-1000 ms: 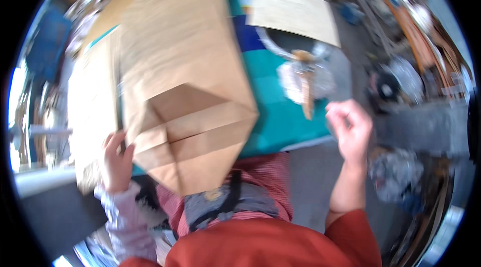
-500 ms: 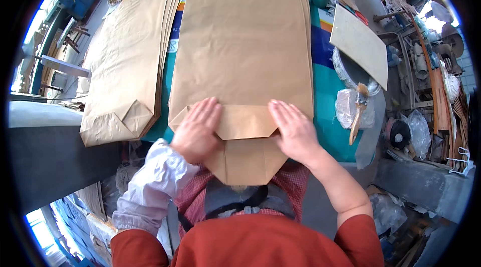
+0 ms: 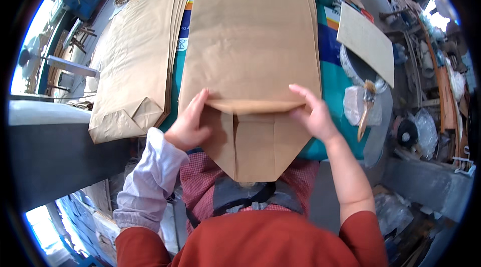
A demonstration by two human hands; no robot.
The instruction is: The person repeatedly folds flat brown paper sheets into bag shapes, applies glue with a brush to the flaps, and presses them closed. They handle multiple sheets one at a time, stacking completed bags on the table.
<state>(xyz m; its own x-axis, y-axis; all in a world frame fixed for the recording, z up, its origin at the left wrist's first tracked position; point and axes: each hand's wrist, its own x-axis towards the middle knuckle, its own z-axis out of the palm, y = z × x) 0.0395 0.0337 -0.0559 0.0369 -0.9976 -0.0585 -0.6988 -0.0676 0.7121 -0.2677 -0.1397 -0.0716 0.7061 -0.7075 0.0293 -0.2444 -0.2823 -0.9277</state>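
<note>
A large brown paper bag [image 3: 253,41] lies on top of a stack in front of me, its folded bottom end toward my body. A flap [image 3: 255,105] stands partly raised across this end, and the creased bottom panel [image 3: 255,147] spreads below it, over my lap. My left hand [image 3: 193,122] is at the flap's left end, fingers stretched along it and thumb apart. At the right end, my right hand [image 3: 315,114] pinches the flap's corner, with the index finger extended and the thumb blurred.
To the left lies another stack of brown bags [image 3: 135,61] with folded bottoms. On the right are a brush [image 3: 367,109], a plastic-wrapped block [image 3: 353,104] and a pale board [image 3: 368,41] over a round basin [image 3: 353,64]. Teal printed sheeting [image 3: 333,84] covers the table.
Both hands have come off the flattened fold and moved to its ends. The flap has risen, and more of the bottom panel shows. The view has shifted slightly.
</note>
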